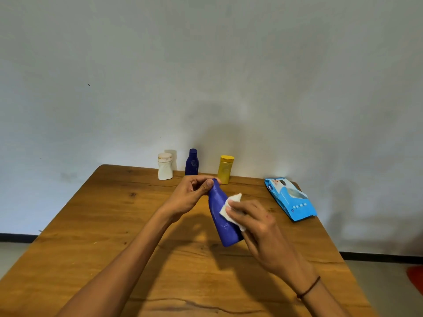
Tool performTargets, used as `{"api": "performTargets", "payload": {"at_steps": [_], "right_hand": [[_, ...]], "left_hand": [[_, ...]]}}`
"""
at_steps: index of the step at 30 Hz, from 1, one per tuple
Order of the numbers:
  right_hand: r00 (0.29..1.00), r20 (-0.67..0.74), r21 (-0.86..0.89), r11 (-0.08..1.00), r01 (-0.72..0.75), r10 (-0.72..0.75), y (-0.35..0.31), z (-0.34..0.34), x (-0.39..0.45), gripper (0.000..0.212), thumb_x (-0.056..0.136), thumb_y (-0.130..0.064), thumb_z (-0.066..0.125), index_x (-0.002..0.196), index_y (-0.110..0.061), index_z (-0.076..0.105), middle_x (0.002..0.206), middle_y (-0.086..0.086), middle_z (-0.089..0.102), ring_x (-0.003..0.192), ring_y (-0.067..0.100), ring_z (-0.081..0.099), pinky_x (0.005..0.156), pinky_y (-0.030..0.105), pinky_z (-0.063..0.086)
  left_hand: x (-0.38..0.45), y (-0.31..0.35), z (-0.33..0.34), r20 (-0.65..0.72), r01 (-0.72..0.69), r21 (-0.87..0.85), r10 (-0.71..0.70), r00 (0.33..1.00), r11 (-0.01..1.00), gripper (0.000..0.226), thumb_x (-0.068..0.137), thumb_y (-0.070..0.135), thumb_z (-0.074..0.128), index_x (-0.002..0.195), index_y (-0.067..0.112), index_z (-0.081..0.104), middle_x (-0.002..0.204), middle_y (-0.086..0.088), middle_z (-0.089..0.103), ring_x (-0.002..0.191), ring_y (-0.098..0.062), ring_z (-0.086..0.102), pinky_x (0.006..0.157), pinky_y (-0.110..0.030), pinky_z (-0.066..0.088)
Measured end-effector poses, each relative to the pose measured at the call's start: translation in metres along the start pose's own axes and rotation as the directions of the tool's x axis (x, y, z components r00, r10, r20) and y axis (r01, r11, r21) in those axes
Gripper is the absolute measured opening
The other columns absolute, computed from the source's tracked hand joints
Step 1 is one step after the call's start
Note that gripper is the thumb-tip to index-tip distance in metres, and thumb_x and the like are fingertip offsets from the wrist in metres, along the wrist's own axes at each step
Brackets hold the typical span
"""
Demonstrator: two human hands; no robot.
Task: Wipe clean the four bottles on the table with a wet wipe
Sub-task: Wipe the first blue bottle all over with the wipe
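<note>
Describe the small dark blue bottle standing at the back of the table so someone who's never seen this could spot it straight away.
Look along the far edge of the brown wooden table, against the grey wall, where three bottles stand upright in a row. The small dark blue plastic bottle is the middle one, between the squat white bottle and the yellow bottle. It alone is dark, with a narrow neck and cap.

A wooden table [96, 225] with visible grain, dark knots and a long crack near its front edge fills the lower half of the view. Behind it rises a plain pale grey wall [206, 65] with a dark skirting strip [18, 237] along its base. An orange-red object [415, 279] shows at the right edge, on the floor
</note>
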State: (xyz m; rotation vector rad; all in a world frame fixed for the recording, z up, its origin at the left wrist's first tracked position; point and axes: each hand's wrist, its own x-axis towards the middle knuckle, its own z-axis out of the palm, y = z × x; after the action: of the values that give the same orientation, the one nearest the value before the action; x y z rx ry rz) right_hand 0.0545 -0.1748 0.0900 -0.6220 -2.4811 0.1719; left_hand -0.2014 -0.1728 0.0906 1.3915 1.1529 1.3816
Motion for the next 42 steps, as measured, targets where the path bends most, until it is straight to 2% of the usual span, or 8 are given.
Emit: {"api": "performTargets", "payload": {"at_steps": [4,11,17,22,28,30,34,42], "right_hand": [[0.999,0.015,-0.03,0.999,-0.03,0.031,-0.012,0.013,-0.022,0.051,0.102,-0.032,0.048,0.152,-0.021,0.05,0.154,-0.005,0.042,0.142,0.007,0.036,0.103,0.027,0.051],[0.99,-0.111,-0.017,0.995,-0.094,0.092,-0.007,0.019,0.008,0.064,0.084,-0.005,0.083,0.142,-0.007,0.059,0.144,0.009,0.056,0.132,0.021,0.048,0.097,0.036,0.057],[0.989,-0.029,-0.108,0.984,0.141,-0.145,-0.01,0.017,-0.007,0.052,0.088,-0.01,0.075,0.138,-0.003,0.062,0.143,0.012,0.059,0.132,0.024,0.049,0.099,0.031,0.051],[0.995,-0.029,-0.124,0.988,0.095,-0.1,-0.003,0.015,0.017,0.05,0.095,-0.016,0.065,0.142,-0.001,0.059,0.146,0.014,0.057,0.137,0.026,0.043,0.105,0.036,0.048],[0.916,0.233,-0.18,0.911,0.371,-0.326,-0.006,0.008,-0.007,0.062,0.086,-0.019,0.08,0.144,-0.009,0.058,0.149,0.009,0.056,0.137,0.024,0.046,0.102,0.036,0.054],[0.918,0.208,-0.173,0.911,0.375,-0.339,-0.002,0.009,-0.008,0.065,0.084,-0.017,0.082,0.144,-0.009,0.057,0.149,0.01,0.055,0.135,0.026,0.047,0.098,0.038,0.056],[0.974,0.061,-0.104,0.969,0.224,-0.218,0.003,0.012,0.01,0.063,0.085,-0.01,0.081,0.143,-0.008,0.057,0.144,0.011,0.058,0.131,0.025,0.047,0.096,0.043,0.058],[0.891,0.243,-0.08,0.908,0.412,-0.383,-0.011,0.024,-0.026,0.048,0.099,-0.023,0.058,0.146,-0.011,0.057,0.153,0.007,0.054,0.136,0.024,0.049,0.104,0.035,0.053]], "left_hand": [[-0.004,-0.006,0.001,-0.009,0.014,0.032,-0.013,1.0,0.999,0.036,0.098,0.04,0.059,0.118,0.016,0.076,0.115,0.002,0.077,0.111,-0.013,0.07,0.093,-0.027,0.056],[-0.004,-0.004,0.016,0.056,0.002,0.094,-0.007,0.998,0.996,0.031,0.099,0.037,0.061,0.119,0.018,0.076,0.113,0.002,0.078,0.11,-0.015,0.071,0.095,-0.033,0.059],[-0.004,-0.002,0.006,0.032,0.023,0.117,-0.027,0.999,0.993,0.034,0.101,0.041,0.06,0.115,0.015,0.078,0.112,0.002,0.078,0.106,-0.016,0.071,0.091,-0.032,0.057],[-0.003,0.002,0.014,0.046,0.046,0.142,-0.054,0.997,0.989,0.03,0.103,0.035,0.063,0.117,0.013,0.079,0.109,-0.004,0.079,0.105,-0.023,0.072,0.092,-0.038,0.059],[-0.009,0.0,0.007,0.063,0.067,0.221,-0.083,0.995,0.973,0.029,0.102,0.037,0.064,0.111,0.014,0.08,0.103,0.003,0.08,0.095,-0.012,0.074,0.08,-0.023,0.056],[-0.01,-0.001,0.008,0.066,0.074,0.234,-0.091,0.994,0.97,0.03,0.101,0.038,0.064,0.11,0.014,0.08,0.101,0.002,0.079,0.094,-0.013,0.073,0.079,-0.023,0.056],[-0.009,-0.004,0.016,0.101,0.054,0.23,-0.079,0.992,0.972,0.032,0.102,0.039,0.063,0.112,0.013,0.08,0.103,-0.003,0.079,0.101,-0.025,0.072,0.087,-0.036,0.058],[-0.017,-0.013,-0.006,0.088,0.123,0.214,-0.144,0.986,0.969,0.029,0.103,0.035,0.062,0.114,0.013,0.077,0.106,0.0,0.079,0.1,-0.016,0.073,0.088,-0.028,0.057]]}}
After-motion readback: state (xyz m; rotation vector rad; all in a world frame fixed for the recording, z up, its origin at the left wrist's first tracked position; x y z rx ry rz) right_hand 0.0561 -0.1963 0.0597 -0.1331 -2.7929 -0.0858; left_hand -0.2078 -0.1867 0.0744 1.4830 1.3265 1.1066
